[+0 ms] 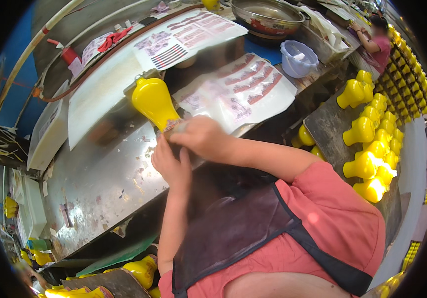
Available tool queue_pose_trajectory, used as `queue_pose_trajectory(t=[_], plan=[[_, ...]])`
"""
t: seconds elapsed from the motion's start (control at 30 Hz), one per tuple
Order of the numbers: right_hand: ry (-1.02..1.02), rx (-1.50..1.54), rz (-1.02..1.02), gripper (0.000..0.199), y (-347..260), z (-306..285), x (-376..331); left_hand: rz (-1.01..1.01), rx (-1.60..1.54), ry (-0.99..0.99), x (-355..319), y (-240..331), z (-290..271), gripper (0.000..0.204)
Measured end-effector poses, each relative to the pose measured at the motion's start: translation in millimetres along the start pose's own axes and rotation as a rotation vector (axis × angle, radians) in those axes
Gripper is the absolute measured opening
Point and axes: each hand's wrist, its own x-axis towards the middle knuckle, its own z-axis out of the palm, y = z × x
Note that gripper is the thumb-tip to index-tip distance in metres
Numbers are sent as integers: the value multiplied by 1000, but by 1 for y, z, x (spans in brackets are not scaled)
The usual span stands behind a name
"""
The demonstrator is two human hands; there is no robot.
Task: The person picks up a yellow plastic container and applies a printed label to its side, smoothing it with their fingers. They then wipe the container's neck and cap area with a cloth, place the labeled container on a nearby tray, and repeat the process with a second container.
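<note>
Where hands meet, bottle neck (169, 125) hidden.

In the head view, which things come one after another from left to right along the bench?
Yellow bottle held by the hands → sticker sheet → plastic tub → rows of yellow bottles.

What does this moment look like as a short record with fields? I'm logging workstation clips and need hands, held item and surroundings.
left hand: at the narrow end of the yellow plastic piece, touching it
right hand: pressing a small printed label at the same end
bench: metal worktop, scuffed
sheets: printed label sheets lie beyond the hands
right side: yellow pieces in rows
far end: metal bowl, pale plastic tub, another person
</note>
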Motion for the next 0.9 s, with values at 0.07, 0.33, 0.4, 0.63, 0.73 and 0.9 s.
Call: queue_pose_trajectory(t=[0.07,0.33,0.4,0.63,0.73,0.9], plan=[[-74,3,-41,11,-7,5,2,9,-34,1,1,-1,2,63],[-155,-156,259,16,-1,7,20,14,138,28,3,9,-7,70],[-211,-132,187,16,2,3,24,30,135,63,2,17,-9,76],[-181,-69,18,16,23,0,26,-44,154,-44,0,22,-6,81],[-234,-52,134,21,33,6,27,-52,128,-45,0,15,-5,80],[-210,-58,-19,29,59,16,55,-59,116,-80,15,-2,-22,59]])
